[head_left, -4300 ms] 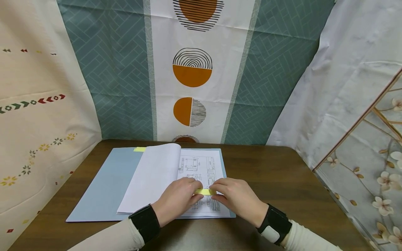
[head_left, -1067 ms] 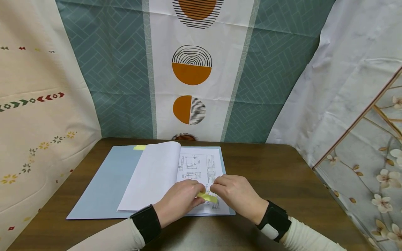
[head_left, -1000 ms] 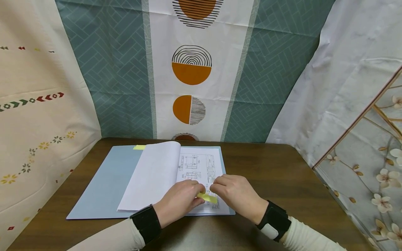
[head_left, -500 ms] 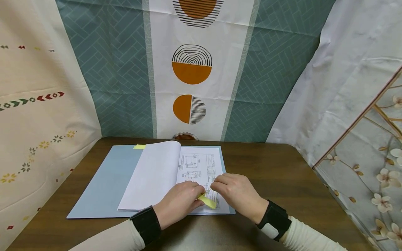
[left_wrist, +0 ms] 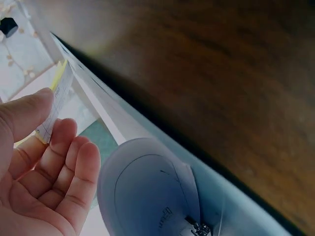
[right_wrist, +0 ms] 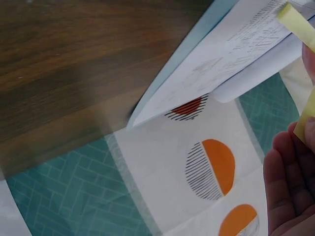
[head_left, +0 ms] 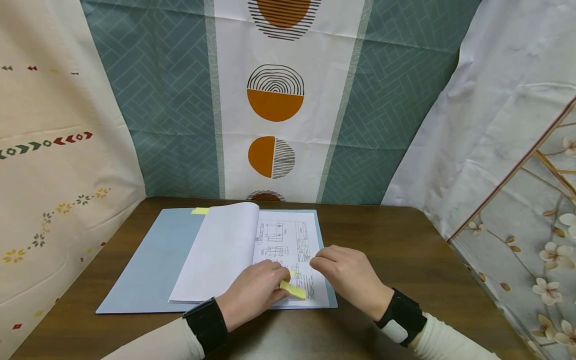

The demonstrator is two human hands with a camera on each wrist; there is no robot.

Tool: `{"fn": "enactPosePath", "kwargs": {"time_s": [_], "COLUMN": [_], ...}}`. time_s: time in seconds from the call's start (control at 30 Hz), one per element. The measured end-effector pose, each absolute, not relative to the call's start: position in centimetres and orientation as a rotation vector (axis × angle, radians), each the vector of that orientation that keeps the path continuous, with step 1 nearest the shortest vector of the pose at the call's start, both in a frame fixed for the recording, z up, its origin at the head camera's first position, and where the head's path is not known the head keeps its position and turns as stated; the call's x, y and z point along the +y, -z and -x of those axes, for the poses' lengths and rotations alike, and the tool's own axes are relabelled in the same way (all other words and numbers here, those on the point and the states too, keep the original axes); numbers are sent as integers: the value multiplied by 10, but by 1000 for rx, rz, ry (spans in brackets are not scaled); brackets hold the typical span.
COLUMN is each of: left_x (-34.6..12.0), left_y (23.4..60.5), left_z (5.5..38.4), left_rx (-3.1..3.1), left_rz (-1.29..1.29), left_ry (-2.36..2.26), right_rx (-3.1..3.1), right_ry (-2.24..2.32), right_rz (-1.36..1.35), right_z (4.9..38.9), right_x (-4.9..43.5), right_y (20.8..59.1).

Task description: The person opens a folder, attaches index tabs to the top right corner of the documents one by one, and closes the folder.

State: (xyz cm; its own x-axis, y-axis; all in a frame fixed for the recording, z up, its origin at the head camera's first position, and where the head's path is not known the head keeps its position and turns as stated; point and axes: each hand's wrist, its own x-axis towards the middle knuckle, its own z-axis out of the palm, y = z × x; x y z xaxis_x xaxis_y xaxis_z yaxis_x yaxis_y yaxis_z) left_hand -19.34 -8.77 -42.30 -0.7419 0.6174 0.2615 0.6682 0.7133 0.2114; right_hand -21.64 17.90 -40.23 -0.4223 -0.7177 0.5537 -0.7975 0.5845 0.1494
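In the head view, my left hand [head_left: 258, 285] pinches a thin yellow sticky-note pad [head_left: 294, 291] between thumb and fingers. The pad angles down to the right over the drawing sheet [head_left: 288, 225]; its printed white underside shows in the left wrist view. My right hand [head_left: 348, 275] is above the sheet's right edge, fingers bent. A single yellow sticky note [right_wrist: 304, 118] sits at its thumb and fingertips in the right wrist view, mostly cut off by the frame. A small yellow patch shows between the hands from above.
An open light-blue folder [head_left: 135, 275] lies on the dark wooden table [head_left: 382, 240]. Turned pages [head_left: 216, 250] curl over to its left side. Another yellow sticky tab [head_left: 200, 211] sticks at the folder's top. Patterned curtains [head_left: 180, 100] hang behind the table.
Both hands earlier gripped the yellow pad's ends. The right hand has since moved right, away from the left hand, with a note; the pad's free end has swung down.
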Motion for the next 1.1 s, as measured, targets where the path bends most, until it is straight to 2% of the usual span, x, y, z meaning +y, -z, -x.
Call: {"fn": "enactPosePath", "kwargs": {"time_s": [0.37,1.1], "left_x": [-93,-91], "left_y": [420,432], "left_z": [178,158], "left_rx": [-2773,-2774], "left_rz": [1093,1246], "left_ry": [503,250], "right_rx": [-2257,-2273], "right_ry": [-217,-223], "right_rz": [-1171,-1175], "right_z": [219,221], "right_x": [195,192], "right_y": [406,414]}}
